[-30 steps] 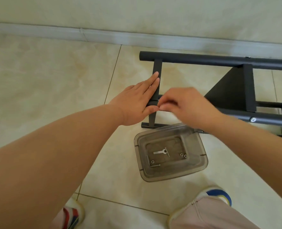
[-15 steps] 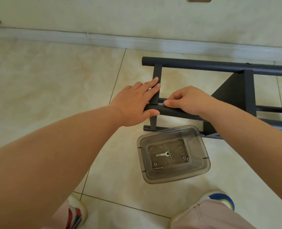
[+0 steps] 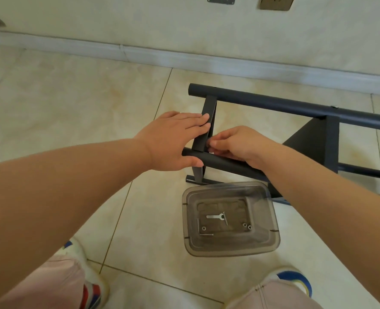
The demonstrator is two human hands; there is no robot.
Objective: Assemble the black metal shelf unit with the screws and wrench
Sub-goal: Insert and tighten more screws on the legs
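Floor (image 3: 73,103) tiled, wall w/ skirting at far side. Black shelf frame (image 3: 313,150) lies on its side on the floor, centre to right, round tubes running off to the right edge. Flat crossbar (image 3: 209,112) joins far tube to near tube (image 3: 226,162) at frame's left end. Left hand (image 3: 173,141) grips there: fingers laid over the crossbar, thumb hooked under the near tube end. Right hand (image 3: 240,143) just beside it, fingertips pinched at the crossbar/tube joint; what they pinch is hidden, can't tell. Clear tub (image 3: 271,233) on floor just in front of frame, betw. the feet. Inside: small flat wrench (image 3: 215,216), a few loose screws (image 3: 247,225), apart from each other.
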